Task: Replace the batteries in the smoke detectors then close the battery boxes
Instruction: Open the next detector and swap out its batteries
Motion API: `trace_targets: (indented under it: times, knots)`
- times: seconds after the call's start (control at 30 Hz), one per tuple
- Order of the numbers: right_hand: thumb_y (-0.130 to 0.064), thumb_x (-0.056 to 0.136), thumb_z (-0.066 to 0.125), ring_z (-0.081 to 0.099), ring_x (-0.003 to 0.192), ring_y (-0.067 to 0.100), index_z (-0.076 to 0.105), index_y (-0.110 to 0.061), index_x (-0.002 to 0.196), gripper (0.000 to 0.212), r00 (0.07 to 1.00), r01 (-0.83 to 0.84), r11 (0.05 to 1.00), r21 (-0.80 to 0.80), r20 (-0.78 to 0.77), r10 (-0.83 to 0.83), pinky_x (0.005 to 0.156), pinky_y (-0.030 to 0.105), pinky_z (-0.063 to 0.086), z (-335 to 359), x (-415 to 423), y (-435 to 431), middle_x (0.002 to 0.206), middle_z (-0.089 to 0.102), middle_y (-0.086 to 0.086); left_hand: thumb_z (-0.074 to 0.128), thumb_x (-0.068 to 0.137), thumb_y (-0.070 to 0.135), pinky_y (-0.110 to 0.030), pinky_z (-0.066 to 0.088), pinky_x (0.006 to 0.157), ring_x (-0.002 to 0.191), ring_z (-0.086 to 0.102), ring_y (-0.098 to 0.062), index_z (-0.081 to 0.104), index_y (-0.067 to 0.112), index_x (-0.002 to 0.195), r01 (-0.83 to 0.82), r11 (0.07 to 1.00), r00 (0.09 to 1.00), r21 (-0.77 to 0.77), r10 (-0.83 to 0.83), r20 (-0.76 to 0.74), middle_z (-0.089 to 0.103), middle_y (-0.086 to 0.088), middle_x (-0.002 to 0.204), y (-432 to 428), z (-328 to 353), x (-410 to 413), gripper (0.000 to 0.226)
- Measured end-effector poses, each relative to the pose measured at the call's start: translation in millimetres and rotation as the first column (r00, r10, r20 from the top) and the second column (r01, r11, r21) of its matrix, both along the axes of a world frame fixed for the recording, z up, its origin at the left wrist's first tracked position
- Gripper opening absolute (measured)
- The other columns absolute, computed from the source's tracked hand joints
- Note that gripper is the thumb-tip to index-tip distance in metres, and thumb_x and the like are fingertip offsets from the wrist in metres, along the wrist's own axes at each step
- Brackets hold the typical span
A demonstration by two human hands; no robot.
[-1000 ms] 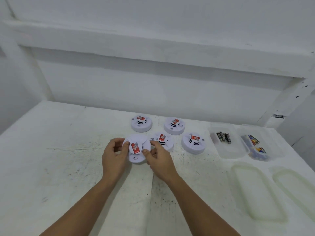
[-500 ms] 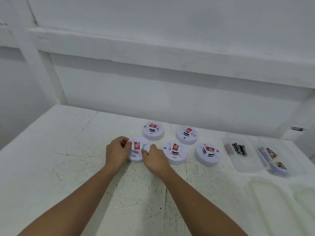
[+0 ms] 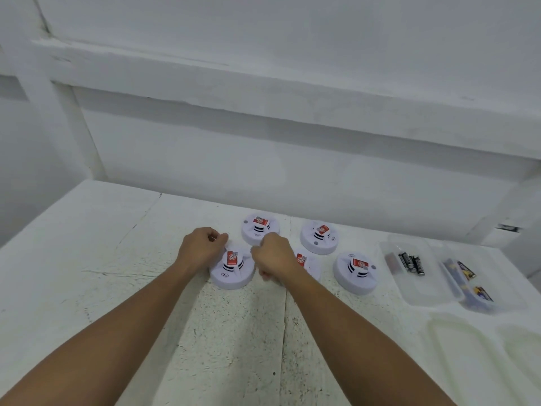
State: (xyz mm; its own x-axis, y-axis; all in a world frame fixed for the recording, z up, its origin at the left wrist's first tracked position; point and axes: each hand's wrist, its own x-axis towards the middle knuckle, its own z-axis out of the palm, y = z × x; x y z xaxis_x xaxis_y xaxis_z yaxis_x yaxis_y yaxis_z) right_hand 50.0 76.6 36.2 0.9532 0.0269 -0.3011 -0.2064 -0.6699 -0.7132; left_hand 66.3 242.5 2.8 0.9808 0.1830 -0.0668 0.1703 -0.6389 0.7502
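Note:
Several white round smoke detectors with red labels lie on the white table (image 3: pixel 87 288). The nearest smoke detector (image 3: pixel 232 272) sits flat at the front left of the group. My left hand (image 3: pixel 202 250) is curled against its far left rim. My right hand (image 3: pixel 275 256) is a loose fist just right of it, a small gap apart, and it covers part of the middle detector (image 3: pixel 304 260). Other detectors lie behind (image 3: pixel 260 230), at the back right (image 3: pixel 319 237) and at the right (image 3: pixel 355 272).
A clear tub (image 3: pixel 421 291) holds black batteries (image 3: pixel 411 261). Beside it a second clear tub (image 3: pixel 509 303) holds yellow and blue batteries (image 3: pixel 467 271). Two translucent lids (image 3: pixel 459 347) (image 3: pixel 524 344) lie at the front right. A white wall with a ledge runs behind the table.
The detector that both hands held tilted up now lies flat on the table. My right hand has come off it and closed into a fist. The camera has tilted up.

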Motion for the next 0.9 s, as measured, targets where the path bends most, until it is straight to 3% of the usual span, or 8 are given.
trace_targets:
  times: [0.13, 0.3, 0.37, 0.43, 0.53, 0.67, 0.77, 0.9]
  knots:
    - [-0.003, 0.084, 0.046, 0.057, 0.046, 0.023, 0.047, -0.007, 0.068, 0.017, 0.992, 0.127, 0.992, 0.016, -0.004, -0.127, 0.046, 0.022, 0.046, 10.0, 34.0, -4.8, 0.063, 0.058, 0.013, 0.053, 0.092, 0.041, -0.026, 0.046, 0.058, 0.068, 0.063, -0.020, 0.060, 0.012, 0.105, 0.097, 0.995, 0.985, 0.033, -0.092, -0.145, 0.067, -0.005, 0.092, -14.4, 12.1, 29.7, 0.032]
    - [-0.004, 0.087, 0.047, 0.047, 0.034, 0.012, 0.042, -0.012, 0.066, 0.022, 0.977, 0.188, 0.980, -0.070, -0.091, -0.194, 0.041, 0.025, 0.037, 9.3, 57.6, -5.9, 0.070, 0.055, 0.013, 0.048, 0.094, 0.040, -0.030, 0.044, 0.079, 0.105, 0.060, -0.028, 0.054, 0.011, 0.127, 0.201, 0.979, 0.958, 0.040, -0.188, -0.218, 0.062, -0.009, 0.122, -34.0, 15.5, 53.8, 0.044]
    - [-0.006, 0.087, 0.043, 0.057, 0.043, 0.021, 0.047, -0.009, 0.070, 0.017, 0.964, 0.229, 0.973, 0.000, -0.142, -0.227, 0.050, 0.026, 0.047, 6.2, 64.4, -6.0, 0.066, 0.059, 0.014, 0.049, 0.094, 0.036, -0.029, 0.043, 0.075, 0.099, 0.061, -0.026, 0.059, 0.012, 0.120, 0.234, 0.972, 0.952, 0.027, -0.224, -0.210, 0.065, -0.010, 0.116, -39.7, 13.8, 57.2, 0.037]
    - [-0.008, 0.086, 0.044, 0.060, 0.056, 0.030, 0.052, -0.007, 0.074, 0.015, 0.939, 0.303, 0.945, 0.122, -0.206, -0.275, 0.058, 0.033, 0.052, 5.5, 69.0, -7.1, 0.080, 0.061, 0.017, 0.050, 0.094, 0.031, -0.028, 0.043, 0.070, 0.089, 0.061, -0.023, 0.061, 0.012, 0.112, 0.238, 0.971, 0.954, 0.000, -0.234, -0.186, 0.067, -0.009, 0.107, -42.0, 14.0, 58.4, 0.028]
    - [-0.005, 0.086, 0.047, 0.059, 0.061, 0.031, 0.055, -0.006, 0.079, 0.010, 0.917, 0.350, 0.910, 0.224, -0.282, -0.283, 0.059, 0.036, 0.054, 7.5, 74.2, -11.4, 0.079, 0.057, 0.014, 0.054, 0.092, 0.023, -0.024, 0.042, 0.059, 0.070, 0.058, -0.018, 0.060, 0.016, 0.098, 0.203, 0.975, 0.963, -0.086, -0.215, -0.163, 0.065, -0.006, 0.090, -41.5, 14.4, 58.8, 0.011]
    - [-0.003, 0.087, 0.051, 0.058, 0.070, 0.028, 0.053, -0.001, 0.105, 0.018, 0.892, 0.413, 0.825, 0.387, -0.356, -0.280, 0.076, 0.046, 0.056, 13.7, 79.4, -19.8, 0.083, 0.056, 0.015, 0.059, 0.085, 0.019, -0.032, 0.051, 0.069, 0.064, 0.059, -0.022, 0.064, 0.018, 0.106, 0.044, 0.948, 0.986, -0.316, -0.092, -0.139, 0.070, -0.009, 0.088, -42.0, 16.7, 60.0, 0.021]
    - [-0.010, 0.088, 0.055, 0.061, 0.082, 0.030, 0.042, -0.002, 0.125, 0.040, 0.892, 0.442, 0.750, 0.492, -0.327, -0.311, 0.060, 0.042, 0.058, 20.1, 77.4, -23.1, 0.109, 0.059, 0.019, 0.060, 0.087, 0.023, -0.035, 0.051, 0.072, 0.070, 0.059, -0.027, 0.059, 0.017, 0.112, -0.022, 0.878, 0.991, -0.478, -0.045, -0.128, 0.069, -0.015, 0.096, -48.8, 26.7, 56.4, 0.026]
    - [-0.024, 0.090, 0.055, 0.066, 0.090, 0.032, 0.054, -0.003, 0.120, 0.036, 0.901, 0.433, 0.696, 0.572, -0.248, -0.356, 0.050, 0.031, 0.055, 25.5, 68.9, -37.7, 0.113, 0.063, 0.019, 0.059, 0.090, 0.036, -0.037, 0.054, 0.073, 0.073, 0.061, -0.027, 0.056, 0.013, 0.105, -0.041, 0.798, 0.999, -0.602, 0.012, -0.053, 0.067, -0.012, 0.094, -64.0, 43.8, 43.6, 0.028]
